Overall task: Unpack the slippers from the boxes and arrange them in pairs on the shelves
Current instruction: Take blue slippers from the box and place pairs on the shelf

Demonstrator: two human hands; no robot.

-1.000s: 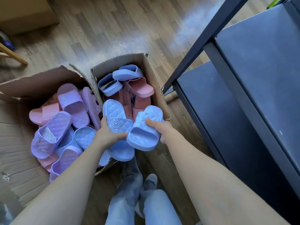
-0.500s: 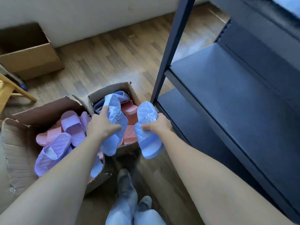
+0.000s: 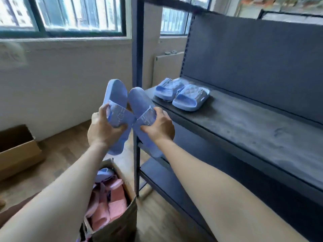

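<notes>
At shelf [image 3: 244, 123] edge: blue slippers [image 3: 116, 91], judged light and pliable, best gripped at straps [image 3: 120, 115]; left hand [image 3: 103, 130] and right hand [image 3: 159, 124] fingers clamped there.

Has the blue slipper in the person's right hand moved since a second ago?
Yes. The blue slipper, gripped by the right hand, has risen from the open cardboard box to the height of the shelf, near its front edge.
</notes>
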